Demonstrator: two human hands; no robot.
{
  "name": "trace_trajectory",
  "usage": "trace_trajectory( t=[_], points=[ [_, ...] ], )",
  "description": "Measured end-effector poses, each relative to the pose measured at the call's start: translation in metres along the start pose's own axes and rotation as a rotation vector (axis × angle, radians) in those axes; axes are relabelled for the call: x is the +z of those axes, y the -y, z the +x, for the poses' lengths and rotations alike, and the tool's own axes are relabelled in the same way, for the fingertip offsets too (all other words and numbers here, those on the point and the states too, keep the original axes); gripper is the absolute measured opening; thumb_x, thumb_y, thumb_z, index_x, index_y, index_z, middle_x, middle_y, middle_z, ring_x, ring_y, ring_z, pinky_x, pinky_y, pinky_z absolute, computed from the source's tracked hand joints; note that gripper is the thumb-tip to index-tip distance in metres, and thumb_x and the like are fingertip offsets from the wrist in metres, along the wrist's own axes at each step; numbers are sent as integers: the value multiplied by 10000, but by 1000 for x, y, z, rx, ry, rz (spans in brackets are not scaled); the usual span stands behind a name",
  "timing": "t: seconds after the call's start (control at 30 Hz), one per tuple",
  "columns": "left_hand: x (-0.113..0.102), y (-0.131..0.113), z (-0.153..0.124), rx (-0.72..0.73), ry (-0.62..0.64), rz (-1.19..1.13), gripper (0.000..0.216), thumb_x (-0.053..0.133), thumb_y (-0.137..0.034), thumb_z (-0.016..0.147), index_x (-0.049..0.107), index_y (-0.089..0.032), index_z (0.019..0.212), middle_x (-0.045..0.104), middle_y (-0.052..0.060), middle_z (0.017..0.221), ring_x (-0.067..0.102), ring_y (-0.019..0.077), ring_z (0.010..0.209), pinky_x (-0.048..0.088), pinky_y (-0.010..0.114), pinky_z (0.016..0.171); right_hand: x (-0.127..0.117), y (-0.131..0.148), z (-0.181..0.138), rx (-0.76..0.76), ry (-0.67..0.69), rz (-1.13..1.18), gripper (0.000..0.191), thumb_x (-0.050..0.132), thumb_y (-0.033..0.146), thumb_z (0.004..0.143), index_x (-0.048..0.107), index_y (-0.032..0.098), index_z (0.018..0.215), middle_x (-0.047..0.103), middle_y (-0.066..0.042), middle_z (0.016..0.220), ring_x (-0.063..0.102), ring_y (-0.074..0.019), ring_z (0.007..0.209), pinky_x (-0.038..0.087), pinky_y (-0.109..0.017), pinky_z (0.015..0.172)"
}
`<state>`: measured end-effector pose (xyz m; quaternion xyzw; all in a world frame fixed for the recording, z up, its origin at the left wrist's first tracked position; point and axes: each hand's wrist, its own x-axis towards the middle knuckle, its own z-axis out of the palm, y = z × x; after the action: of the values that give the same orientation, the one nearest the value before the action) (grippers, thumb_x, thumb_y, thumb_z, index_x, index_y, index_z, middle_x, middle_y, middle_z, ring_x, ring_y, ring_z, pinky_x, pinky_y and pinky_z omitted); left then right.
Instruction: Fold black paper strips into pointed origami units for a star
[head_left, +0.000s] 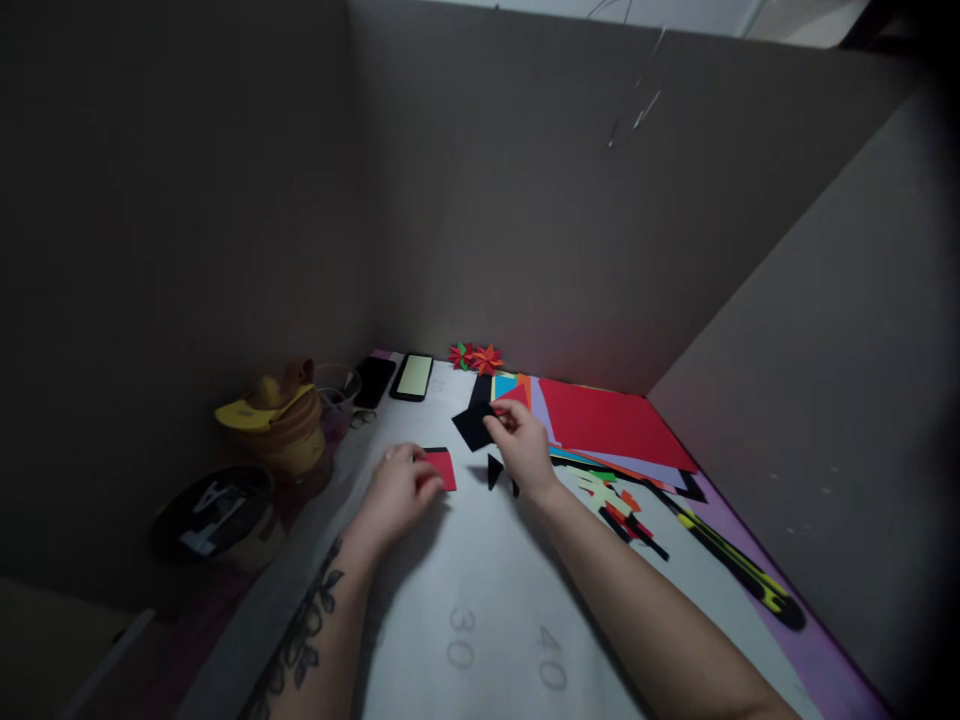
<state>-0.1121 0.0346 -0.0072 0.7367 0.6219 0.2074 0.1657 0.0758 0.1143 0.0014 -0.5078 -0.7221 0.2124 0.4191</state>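
Note:
My right hand (525,448) pinches a small black paper square (472,427) by its right side, raised above the white sheet. Lower left, my left hand (397,492) is bent with thumb and fingers apart beside a red paper square (445,468); whether it touches that square cannot be told. A black strip shows along the red square's far edge. Between my hands, a black paper triangle (494,471) lies on the sheet. Another dark piece is partly hidden by my right wrist.
Red paper (615,425) tops coloured sheets at right. Nearby lie paper scraps (619,505) and a black-yellow utility knife (742,565). Folded paper stars (486,360) and a lit phone (415,377) are at the back. A yellow-brown container (277,425) and dark-lidded tub (217,510) stand left.

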Motion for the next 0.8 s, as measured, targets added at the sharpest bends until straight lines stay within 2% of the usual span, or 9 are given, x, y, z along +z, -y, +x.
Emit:
trace_trajectory(
  t=[0.07,0.13,0.23,0.3,0.37,0.43,0.53,0.63,0.8],
  points=[
    [7,-7,-2,135,141,-29,156,644,-330,760,765,-258,827,451,68,1414,232,386,1375,254,510,1077,-18,-2,0,171,-91,341,315,560,365,798,529,181,1053,543,52,568,526,-136,519,421,-239,516],
    [12,-8,-3,91,205,-22,119,679,-270,715,769,-255,791,384,74,1471,81,449,1404,191,600,1071,-36,-6,-8,283,-74,542,371,627,378,717,524,187,1017,506,83,516,471,-110,445,379,-211,449],
    [14,-6,1,-16,50,-103,116,661,-243,728,757,-232,793,414,90,1448,38,446,1410,134,641,1072,-55,-16,-36,403,-36,645,386,653,336,658,518,191,990,577,65,583,478,-92,415,365,-199,419],
    [17,-11,4,-31,-6,-359,136,681,-308,721,734,-213,803,502,114,1359,173,393,1399,166,589,1100,-60,-24,-60,416,-44,681,268,644,293,666,516,205,885,505,99,519,480,-83,391,363,-190,429],
    [25,-25,3,-124,-5,-813,345,701,-395,706,683,-186,979,562,156,1260,423,336,1280,339,497,1043,-60,-29,-83,424,-23,678,165,627,268,687,522,209,798,521,85,555,522,-90,421,386,-196,447],
    [38,-44,-1,-171,63,-934,567,649,-492,742,543,-198,1215,627,150,1133,629,269,996,505,416,811,-58,-31,-102,406,45,634,85,596,267,726,574,202,776,592,42,654,569,-105,485,431,-215,479],
    [54,-68,-9,-289,175,-1120,686,755,-427,653,501,-164,1233,659,50,784,625,186,672,472,280,596,-59,-31,-118,266,183,538,194,494,201,791,664,210,884,686,-21,849,651,-156,697,515,-278,650],
    [58,-76,-13,-307,124,-1115,560,750,-367,665,561,-165,1152,641,12,714,596,158,633,429,238,570,-65,-34,-121,38,277,436,354,436,81,778,696,231,965,710,-28,952,654,-177,894,502,-309,817],
    [54,-77,-14,-317,282,-1256,464,728,-382,697,579,-164,1078,662,28,764,587,144,625,408,232,572,-73,-44,-116,-112,259,450,345,498,55,768,714,243,959,703,-30,897,647,-167,850,504,-294,783]
  ],
)
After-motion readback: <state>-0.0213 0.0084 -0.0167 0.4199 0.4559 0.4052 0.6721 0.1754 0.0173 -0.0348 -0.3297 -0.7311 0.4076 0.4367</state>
